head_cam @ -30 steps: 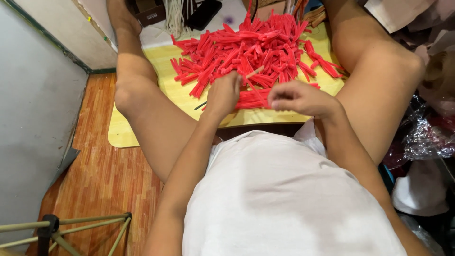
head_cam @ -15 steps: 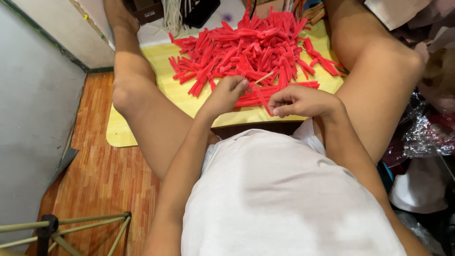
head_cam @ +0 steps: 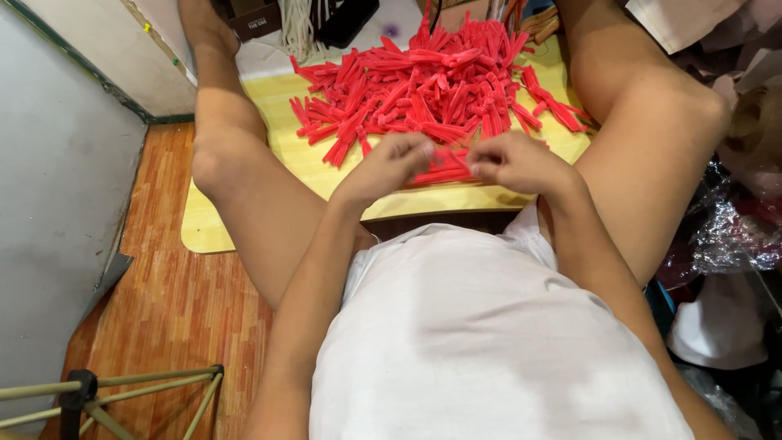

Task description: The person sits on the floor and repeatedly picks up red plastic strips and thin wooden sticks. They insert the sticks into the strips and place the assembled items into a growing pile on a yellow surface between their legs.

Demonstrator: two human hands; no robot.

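A metal stand [head_cam: 122,391] stood at the far left on the wooden floor [head_cam: 171,301]. The yellow board [head_cam: 244,220] lay between bare legs, its near-left corner open. The left hand [head_cam: 389,167] and right hand [head_cam: 515,161] pinched a small bundle of red fuzzy sticks [head_cam: 444,165] at the near edge of the red pile [head_cam: 432,85]. Crinkled plastic [head_cam: 725,236] crowded the right.

Home floor workspace: wood-pattern flooring [head_cam: 171,301], cluttered bags [head_cam: 725,236].

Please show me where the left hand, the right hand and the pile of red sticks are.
left hand [head_cam: 391,163], head view, on its back.
right hand [head_cam: 513,163], head view, on its back.
pile of red sticks [head_cam: 423,90], head view, on its middle.
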